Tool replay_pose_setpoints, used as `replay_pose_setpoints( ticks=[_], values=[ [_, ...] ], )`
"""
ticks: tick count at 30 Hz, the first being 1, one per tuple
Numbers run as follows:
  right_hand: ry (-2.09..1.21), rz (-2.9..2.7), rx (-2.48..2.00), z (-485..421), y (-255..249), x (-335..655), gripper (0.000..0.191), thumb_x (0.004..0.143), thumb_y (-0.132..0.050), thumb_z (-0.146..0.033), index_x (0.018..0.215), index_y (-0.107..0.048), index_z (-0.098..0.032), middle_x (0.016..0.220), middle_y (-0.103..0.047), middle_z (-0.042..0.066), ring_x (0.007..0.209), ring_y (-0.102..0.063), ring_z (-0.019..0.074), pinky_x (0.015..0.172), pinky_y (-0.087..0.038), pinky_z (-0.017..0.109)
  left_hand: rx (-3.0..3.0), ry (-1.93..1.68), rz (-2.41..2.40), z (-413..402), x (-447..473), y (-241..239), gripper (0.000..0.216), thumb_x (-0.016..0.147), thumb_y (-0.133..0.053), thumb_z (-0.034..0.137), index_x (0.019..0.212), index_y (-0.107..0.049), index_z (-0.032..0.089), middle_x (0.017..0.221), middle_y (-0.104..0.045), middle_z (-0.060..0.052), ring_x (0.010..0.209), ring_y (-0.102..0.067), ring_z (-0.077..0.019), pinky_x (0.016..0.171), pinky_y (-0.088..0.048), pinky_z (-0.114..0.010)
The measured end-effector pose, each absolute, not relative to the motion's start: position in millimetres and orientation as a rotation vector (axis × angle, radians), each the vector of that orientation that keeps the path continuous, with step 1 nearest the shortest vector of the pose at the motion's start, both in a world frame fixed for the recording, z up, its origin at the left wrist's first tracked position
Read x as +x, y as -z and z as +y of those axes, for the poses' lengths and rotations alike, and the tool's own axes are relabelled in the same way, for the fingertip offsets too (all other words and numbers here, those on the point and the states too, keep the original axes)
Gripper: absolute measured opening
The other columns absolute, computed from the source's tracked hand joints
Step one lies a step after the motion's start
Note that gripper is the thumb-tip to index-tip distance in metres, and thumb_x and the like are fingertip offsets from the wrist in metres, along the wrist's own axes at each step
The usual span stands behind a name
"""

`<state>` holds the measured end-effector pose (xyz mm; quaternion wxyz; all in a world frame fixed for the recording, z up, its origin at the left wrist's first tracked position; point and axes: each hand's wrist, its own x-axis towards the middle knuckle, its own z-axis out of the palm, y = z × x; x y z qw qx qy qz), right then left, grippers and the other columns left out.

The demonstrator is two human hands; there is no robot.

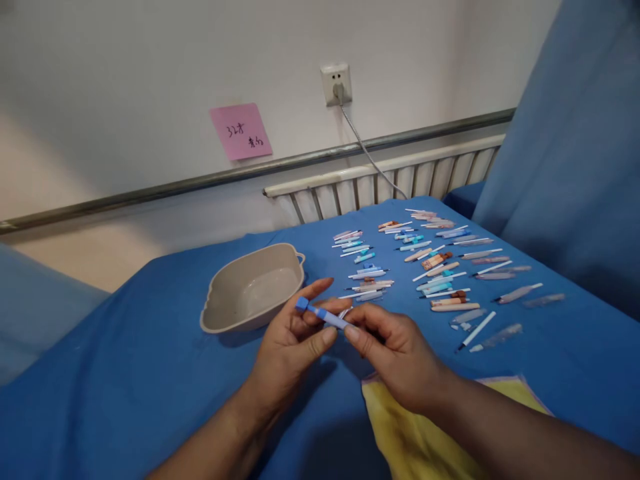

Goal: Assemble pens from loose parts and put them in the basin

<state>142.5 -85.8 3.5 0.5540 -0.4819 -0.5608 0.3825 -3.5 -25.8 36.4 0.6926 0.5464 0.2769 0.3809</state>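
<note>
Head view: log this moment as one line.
left hand: holds blue pen | right hand: holds same pen's end | basin, pens, yellow cloth: on blue sheet

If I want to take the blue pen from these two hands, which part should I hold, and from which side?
Probably the thick end of the blue pen, reached from above: this end is wider than the rest and shows uncovered, while the right hand pinches the pen lower down and the left hand holds close by.
</note>
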Motion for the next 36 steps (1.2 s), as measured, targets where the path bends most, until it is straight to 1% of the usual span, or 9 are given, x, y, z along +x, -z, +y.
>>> replay_pose_setpoints(
  ticks=[3,6,9,12,16,22,26,30,36],
  values=[
    [-0.853,-1.349,-1.171,-87,-5,143,0.015,0.088,-0.05,-0.028,0.092,-0.063,-0.022,0.078,-0.064,-0.001,0.072,-0.057,0.0134,0.067,-0.042,0.025,1.223,-0.923,0.598,-24,-3,-37,0.062,0.065,-0.079,0.022,0.121,-0.054,0.025,0.107,-0.064,-0.005,0.101,-0.058,-0.0188,0.085,-0.047,-0.027],
    [-0.8,-1.384,-1.213,-89,-7,143,0.014,0.088,-0.051,-0.028,0.091,-0.063,-0.022,0.079,-0.065,-0.001,0.072,-0.057,0.0135,0.068,-0.042,0.025,1.291,-1.01,0.683,-21,-3,-35,0.048,0.07,-0.075,0.021,0.115,-0.058,0.023,0.087,-0.063,0.001,0.077,-0.059,-0.0101,0.071,-0.047,-0.019],
    [-0.782,-1.4,-1.225,-90,-6,144,0.014,0.088,-0.051,-0.029,0.089,-0.063,-0.022,0.081,-0.065,-0.001,0.072,-0.057,0.0132,0.068,-0.042,0.026,1.338,-1.007,0.776,-21,-3,-35,0.043,0.07,-0.075,0.017,0.11,-0.059,0.022,0.078,-0.064,0.002,0.066,-0.056,-0.0078,0.065,-0.046,-0.018],
    [-0.844,-1.373,-1.225,-88,-4,144,0.014,0.087,-0.051,-0.029,0.087,-0.063,-0.021,0.076,-0.062,-0.002,0.069,-0.053,0.0123,0.066,-0.04,0.025,1.336,-0.985,0.79,-22,-4,-36,0.044,0.068,-0.076,0.016,0.108,-0.06,0.02,0.076,-0.066,0.001,0.065,-0.056,-0.0088,0.063,-0.045,-0.018],
    [-1.098,-1.232,-1.144,-85,-5,144,0.015,0.084,-0.054,-0.031,0.082,-0.062,-0.019,0.066,-0.054,-0.004,0.06,-0.045,0.0096,0.057,-0.037,0.023,1.295,-0.937,0.745,-23,-4,-37,0.04,0.069,-0.075,0.016,0.107,-0.062,0.019,0.074,-0.067,0.0,0.068,-0.058,-0.0099,0.068,-0.046,-0.019],
    [-1.587,-0.915,-0.909,-83,-16,148,0.03,0.074,-0.063,-0.045,0.076,-0.055,-0.017,0.05,-0.039,-0.009,0.041,-0.028,0.0044,0.041,-0.019,0.019,1.189,-0.843,0.67,-21,-5,-36,0.04,0.07,-0.074,0.015,0.108,-0.063,0.021,0.083,-0.069,-0.002,0.072,-0.062,-0.0118,0.071,-0.049,-0.023],
    [-1.473,-0.927,-0.919,-82,-16,147,0.031,0.074,-0.064,-0.046,0.078,-0.056,-0.016,0.053,-0.043,-0.008,0.044,-0.033,0.0046,0.042,-0.022,0.019,1.195,-0.888,0.683,-18,-4,-33,0.051,0.066,-0.077,0.016,0.114,-0.06,0.021,0.096,-0.068,-0.005,0.083,-0.062,-0.0145,0.077,-0.048,-0.025],
    [-1.34,-1.016,-0.958,-82,-12,145,0.029,0.078,-0.06,-0.045,0.079,-0.058,-0.017,0.056,-0.044,-0.007,0.05,-0.038,0.0063,0.047,-0.028,0.02,1.269,-0.975,0.75,-19,-1,-32,0.046,0.066,-0.077,0.013,0.109,-0.061,0.02,0.078,-0.066,0.001,0.071,-0.059,-0.0095,0.069,-0.047,-0.019],
    [-1.592,-0.85,-0.893,-84,-14,145,0.032,0.075,-0.064,-0.047,0.08,-0.058,-0.016,0.052,-0.043,-0.008,0.041,-0.031,0.0039,0.039,-0.017,0.018,1.216,-0.933,0.699,-25,0,-35,0.041,0.068,-0.075,0.012,0.105,-0.061,0.02,0.077,-0.068,0.0,0.065,-0.062,-0.0118,0.065,-0.049,-0.023]
  ],
)
